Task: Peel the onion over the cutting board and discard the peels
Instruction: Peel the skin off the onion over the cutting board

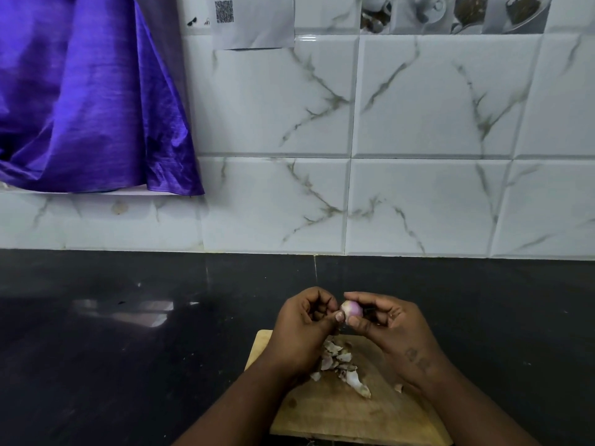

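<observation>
A small pale purple onion [351, 310] is held above the far end of a wooden cutting board [335, 413]. My right hand [386, 326] grips it between thumb and fingers. My left hand [302, 323] is curled beside it, its thumb tip touching the onion's left end. A heap of several dry peels [341, 362] lies on the board under my hands, and one small scrap [398, 387] lies apart to the right.
The board rests on a dark glossy counter [128, 333] that runs back to a white marble-patterned tiled wall [418, 188]. A purple cloth [90, 98] hangs at the upper left over a ledge.
</observation>
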Motion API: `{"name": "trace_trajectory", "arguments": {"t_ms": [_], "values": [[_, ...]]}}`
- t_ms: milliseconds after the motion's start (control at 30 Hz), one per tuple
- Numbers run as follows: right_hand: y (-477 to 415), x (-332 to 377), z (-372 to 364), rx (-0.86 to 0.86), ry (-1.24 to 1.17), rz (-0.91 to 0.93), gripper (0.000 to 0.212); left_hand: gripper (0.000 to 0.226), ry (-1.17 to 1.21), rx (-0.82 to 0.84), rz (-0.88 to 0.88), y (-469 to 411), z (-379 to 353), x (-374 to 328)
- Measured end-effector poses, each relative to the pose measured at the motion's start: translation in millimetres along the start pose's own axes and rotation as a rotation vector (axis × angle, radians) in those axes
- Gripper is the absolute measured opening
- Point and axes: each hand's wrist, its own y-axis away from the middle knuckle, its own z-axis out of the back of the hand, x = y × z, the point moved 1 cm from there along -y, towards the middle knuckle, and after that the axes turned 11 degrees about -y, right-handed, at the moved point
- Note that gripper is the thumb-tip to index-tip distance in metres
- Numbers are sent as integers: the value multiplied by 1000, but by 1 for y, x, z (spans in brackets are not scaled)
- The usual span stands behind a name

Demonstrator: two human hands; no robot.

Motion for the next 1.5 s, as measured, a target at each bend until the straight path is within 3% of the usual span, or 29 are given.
{"name": "trace_trajectory", "arguments": {"t_ms": [167,367,667,867,1233,1500], "values": [[-8,-2,12,-96,-9,25,35,23,-85,47,-2,4,-3,-1],[-8,-3,9,-29,-156,-73,39,24,-291,-57,-30,6,-2,-4],[-3,2,3,-10,-144,-62,37,21,-295,-239,-160,4,1,-6],[0,7,1,-9,-87,-44,36,17,-410,-266,-254,5,2,-8],[0,7,-2,-12,-93,-48,34,14,-500,-136,-187,6,-3,-11],[0,7,-5,-73,-331,-191,30,5,-565,-135,-276,9,-5,-15]]}}
